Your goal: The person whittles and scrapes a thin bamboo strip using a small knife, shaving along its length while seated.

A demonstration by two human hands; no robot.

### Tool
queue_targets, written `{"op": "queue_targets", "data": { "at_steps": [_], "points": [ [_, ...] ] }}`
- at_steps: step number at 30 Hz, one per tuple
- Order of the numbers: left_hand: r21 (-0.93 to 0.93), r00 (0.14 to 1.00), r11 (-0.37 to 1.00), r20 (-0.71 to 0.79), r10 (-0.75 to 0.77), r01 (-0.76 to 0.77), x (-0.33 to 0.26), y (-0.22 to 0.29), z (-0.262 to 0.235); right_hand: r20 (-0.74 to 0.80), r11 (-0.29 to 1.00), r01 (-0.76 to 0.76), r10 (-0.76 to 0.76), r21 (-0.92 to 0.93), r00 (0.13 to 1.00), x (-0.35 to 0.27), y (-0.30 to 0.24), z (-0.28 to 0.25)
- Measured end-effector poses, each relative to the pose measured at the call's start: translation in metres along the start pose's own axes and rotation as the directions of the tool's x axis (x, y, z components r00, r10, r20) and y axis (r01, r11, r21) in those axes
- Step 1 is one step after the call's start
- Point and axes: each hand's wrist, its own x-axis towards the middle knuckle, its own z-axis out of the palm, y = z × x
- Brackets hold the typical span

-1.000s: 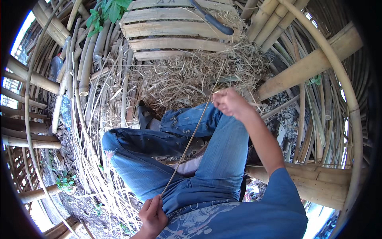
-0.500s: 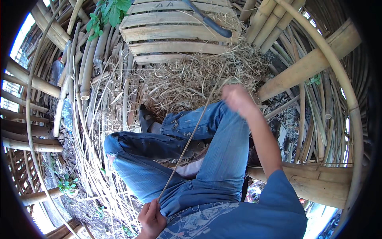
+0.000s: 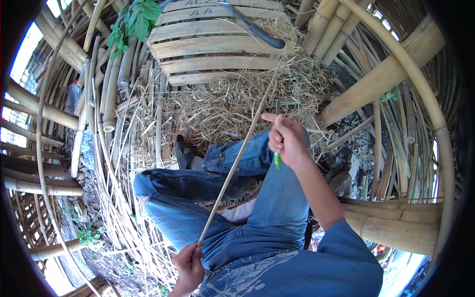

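Raised since before, bamboo strip (image 3: 237, 157) spans left hand (image 3: 189, 262) grip to right hand (image 3: 287, 139).

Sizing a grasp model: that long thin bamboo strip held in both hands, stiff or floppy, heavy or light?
The bamboo strip looks springy rather than floppy: it spans almost straight between the left hand and right hand. Probably very light, being so thin. Likely easy to snap if bent sharply.

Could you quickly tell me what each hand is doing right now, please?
Left hand: closed in a grip on the near end of the thin bamboo strip.
Right hand: closed around a green-handled tool, against the strip.
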Motion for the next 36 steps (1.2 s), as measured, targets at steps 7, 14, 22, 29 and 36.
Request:
{"op": "queue_targets", "data": {
  "at_steps": [7, 14, 22, 29, 36],
  "points": [
    [-0.266, 0.920, 0.909, 0.317, -0.232, 0.321, -0.001, -0.020, -0.007, 0.092, 0.991, 0.129, -0.131, 0.031, 0.987, -0.006, 0.012, 0.012],
    [-0.122, 0.939, 0.987, 0.339, -0.060, 0.107, 0.015, -0.019, 0.001, 0.366, 0.959, 0.058, -0.161, 0.277, 0.917, -0.024, 0.024, 0.008],
    [0.055, 0.913, 0.912, -0.010, 0.407, -0.406, 0.092, 0.069, 0.047, 0.200, 0.987, 0.062, -0.032, -0.145, 0.979, -0.072, 0.047, 0.061],
    [-0.262, 0.966, 0.930, -0.040, 0.255, -0.256, 0.109, 0.072, 0.060, 0.333, 0.953, -0.058, 0.160, -0.296, 0.929, -0.083, 0.042, 0.049],
    [-0.186, 0.949, 0.978, 0.313, -0.033, 0.095, 0.103, 0.073, 0.041, 0.464, 0.882, -0.331, 0.460, -0.334, 0.757, -0.071, 0.021, 0.032]
  ]
}}
